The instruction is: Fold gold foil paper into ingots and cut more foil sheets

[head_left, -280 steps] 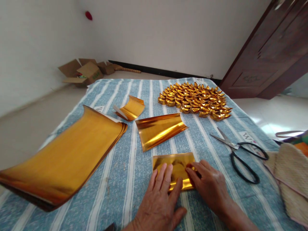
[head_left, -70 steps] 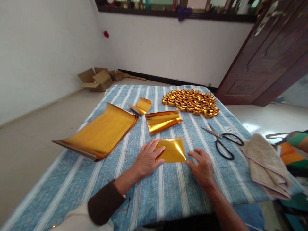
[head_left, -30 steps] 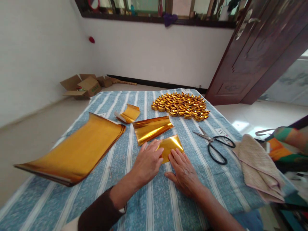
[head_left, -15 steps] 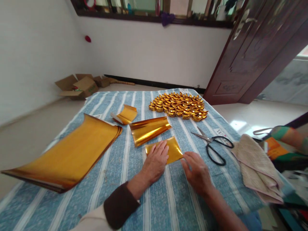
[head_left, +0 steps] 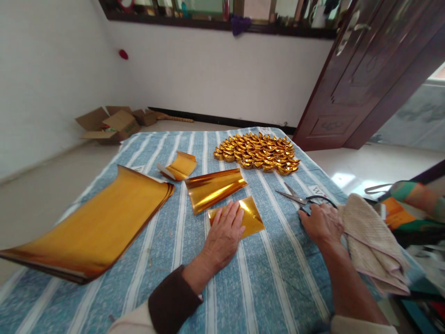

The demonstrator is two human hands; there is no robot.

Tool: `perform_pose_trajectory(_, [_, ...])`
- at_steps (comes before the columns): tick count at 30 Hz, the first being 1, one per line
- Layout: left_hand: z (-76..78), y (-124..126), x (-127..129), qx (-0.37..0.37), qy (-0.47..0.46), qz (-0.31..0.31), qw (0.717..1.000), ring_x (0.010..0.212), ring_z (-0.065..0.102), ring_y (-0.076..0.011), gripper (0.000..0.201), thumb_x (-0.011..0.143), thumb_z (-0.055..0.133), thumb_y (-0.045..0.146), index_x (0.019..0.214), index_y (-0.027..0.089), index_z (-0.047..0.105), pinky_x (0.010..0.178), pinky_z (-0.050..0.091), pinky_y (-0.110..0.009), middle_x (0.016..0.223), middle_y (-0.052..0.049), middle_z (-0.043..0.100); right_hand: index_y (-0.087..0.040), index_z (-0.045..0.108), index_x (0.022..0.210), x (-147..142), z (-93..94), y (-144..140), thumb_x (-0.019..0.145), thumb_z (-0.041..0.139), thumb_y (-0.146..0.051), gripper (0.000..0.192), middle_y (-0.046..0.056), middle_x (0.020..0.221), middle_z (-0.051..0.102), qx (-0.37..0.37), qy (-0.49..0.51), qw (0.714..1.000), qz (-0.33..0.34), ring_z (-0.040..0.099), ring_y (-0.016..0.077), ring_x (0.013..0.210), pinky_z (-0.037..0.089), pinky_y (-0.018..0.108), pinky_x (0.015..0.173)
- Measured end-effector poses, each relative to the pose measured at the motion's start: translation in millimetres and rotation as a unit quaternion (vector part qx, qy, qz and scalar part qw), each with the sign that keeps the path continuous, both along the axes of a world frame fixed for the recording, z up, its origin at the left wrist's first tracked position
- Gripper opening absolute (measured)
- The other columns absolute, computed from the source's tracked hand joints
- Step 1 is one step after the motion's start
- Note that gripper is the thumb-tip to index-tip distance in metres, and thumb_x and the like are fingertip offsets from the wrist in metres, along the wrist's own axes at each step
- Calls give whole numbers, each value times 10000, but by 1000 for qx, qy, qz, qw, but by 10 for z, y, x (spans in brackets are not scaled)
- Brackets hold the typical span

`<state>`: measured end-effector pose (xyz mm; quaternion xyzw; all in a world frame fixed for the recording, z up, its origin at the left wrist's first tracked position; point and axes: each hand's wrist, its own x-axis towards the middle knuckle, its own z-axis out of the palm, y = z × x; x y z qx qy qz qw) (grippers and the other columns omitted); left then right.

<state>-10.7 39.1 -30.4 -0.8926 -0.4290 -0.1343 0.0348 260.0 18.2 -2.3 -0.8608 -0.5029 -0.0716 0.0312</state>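
Observation:
My left hand (head_left: 225, 229) lies flat, fingers stretched, on a small rectangle of gold foil paper (head_left: 253, 218), covering its left part. At the right, my right hand (head_left: 323, 222) is closed over the black handles of a pair of scissors (head_left: 295, 197), hiding most of the lower loop. The scissors rest on the cloth with their blades partly apart, pointing left. Just beyond my left hand is a larger curled piece of gold foil paper (head_left: 215, 190). A smaller curled piece (head_left: 182, 166) sits farther back.
A stack of large gold sheets (head_left: 93, 222) fills the left of the striped cloth (head_left: 194, 287). Many folded gold paper ingots (head_left: 257, 150) cluster at the back. A beige towel (head_left: 371, 246) lies at the right edge. Cardboard boxes (head_left: 118, 125) stand on the floor behind.
My right hand has left the right corner of the small foil paper and moved right onto the scissors' handles. My left hand stays on the paper.

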Motion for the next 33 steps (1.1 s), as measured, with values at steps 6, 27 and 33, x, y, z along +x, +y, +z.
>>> perform_pose_trajectory(6, [-11, 7, -8, -2, 1, 5, 1000, 1411, 288, -310, 441, 970, 449, 257, 1382, 100, 430, 1118, 305, -515, 1504, -171, 364, -153, 724, 763, 0, 6, 109, 785, 515, -332, 277, 169, 890, 692, -26, 67, 997, 3, 639, 302, 861, 422, 343, 627])
perform_pose_trajectory(27, [-70, 23, -25, 28, -7, -10, 1000, 1414, 279, -316, 473, 990, 415, 316, 1416, 114, 381, 1096, 353, -511, 1511, -175, 346, -194, 555, 744, 183, -126, -98, 730, 547, -217, 28, 23, 729, 576, 101, 243, 882, 391, 568, 180, 698, 450, 306, 663])
perform_pose_trajectory(33, [-35, 19, -19, 22, 21, -14, 999, 1412, 280, -321, 474, 991, 423, 349, 1403, 116, 406, 1103, 335, -501, 1517, -177, 332, -192, 553, 769, 199, -202, -110, 736, 550, -169, 41, 22, 739, 555, 105, 226, 860, 446, 542, 170, 701, 438, 295, 662])
